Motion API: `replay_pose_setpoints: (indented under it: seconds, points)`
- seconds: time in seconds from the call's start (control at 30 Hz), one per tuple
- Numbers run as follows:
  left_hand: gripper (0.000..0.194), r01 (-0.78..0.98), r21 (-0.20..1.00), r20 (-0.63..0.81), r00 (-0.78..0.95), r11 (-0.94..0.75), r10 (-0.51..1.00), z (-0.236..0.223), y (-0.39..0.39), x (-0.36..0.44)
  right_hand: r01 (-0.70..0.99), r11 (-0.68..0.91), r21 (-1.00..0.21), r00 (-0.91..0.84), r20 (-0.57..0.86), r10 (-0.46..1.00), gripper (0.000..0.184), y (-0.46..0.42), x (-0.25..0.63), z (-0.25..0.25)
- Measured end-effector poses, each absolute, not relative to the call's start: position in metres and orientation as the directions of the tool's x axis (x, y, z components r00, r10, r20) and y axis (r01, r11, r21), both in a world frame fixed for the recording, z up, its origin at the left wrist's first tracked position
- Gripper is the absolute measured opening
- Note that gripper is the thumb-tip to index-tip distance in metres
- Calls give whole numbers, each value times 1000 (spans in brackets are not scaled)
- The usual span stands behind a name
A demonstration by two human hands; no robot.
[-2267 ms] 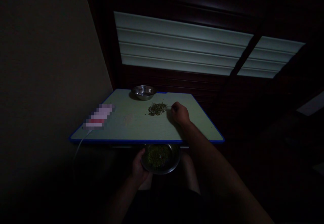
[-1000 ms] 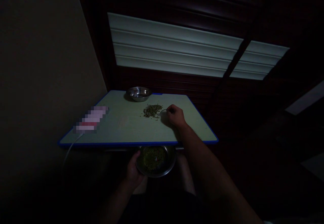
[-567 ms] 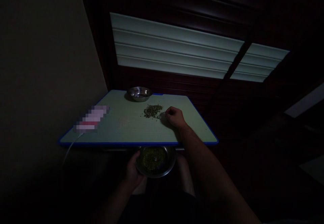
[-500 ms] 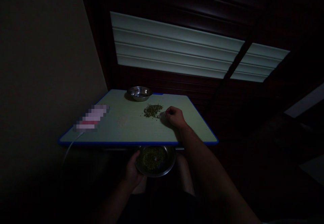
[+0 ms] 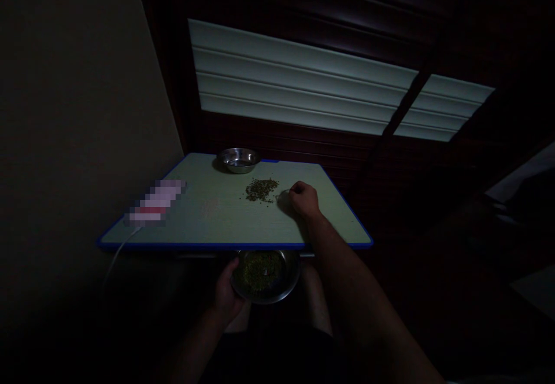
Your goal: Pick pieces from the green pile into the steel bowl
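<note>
Below the table's front edge, my left hand [image 5: 229, 297] grips the left rim of a metal bowl [image 5: 281, 299], its thumb over the rim. Green, bean-like grains [image 5: 260, 271] lie inside that bowl. Over the tabletop, my right hand [image 5: 304, 199] is closed just right of a loose pile of small brownish-green grains [image 5: 261, 189]. From its fingers a thin, pale, spoon-like utensil [image 5: 281, 194] points toward the pile; dim light hides its exact shape.
A second metal bowl [image 5: 239, 161] stands at the back of the pale, blue-edged table [image 5: 243, 228]. On the left lies a blurred pink-white thing [image 5: 158, 199] with a white cable [image 5: 115, 259]. Dark slatted doors [image 5: 295, 77] rise behind, and a wall [image 5: 87, 83] is at left.
My right hand has drawn slightly right, away from the pile, and the utensil's tip has left the grains. My left hand and its bowl have hardly moved.
</note>
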State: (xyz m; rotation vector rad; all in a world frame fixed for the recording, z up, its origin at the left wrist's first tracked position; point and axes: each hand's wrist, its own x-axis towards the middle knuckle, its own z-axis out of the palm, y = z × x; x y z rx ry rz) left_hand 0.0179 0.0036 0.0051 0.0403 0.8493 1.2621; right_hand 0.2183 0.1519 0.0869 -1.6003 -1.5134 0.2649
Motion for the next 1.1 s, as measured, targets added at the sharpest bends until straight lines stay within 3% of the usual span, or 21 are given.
replay_pose_setpoints:
  seconds: [0.47, 0.9, 1.1]
  points:
    - [19, -818, 460, -550, 43, 346, 834, 7, 3, 18, 709, 104, -698, 234, 371, 899, 10, 147, 216, 90]
    - [23, -808, 476, -533, 48, 346, 845, 2, 4, 19, 635, 239, -734, 63, 358, 932, 10, 152, 214, 81]
    - [23, -817, 458, -514, 77, 349, 855, -1, 3, 17, 654, 235, -719, 70, 367, 928, 9, 150, 213, 84]
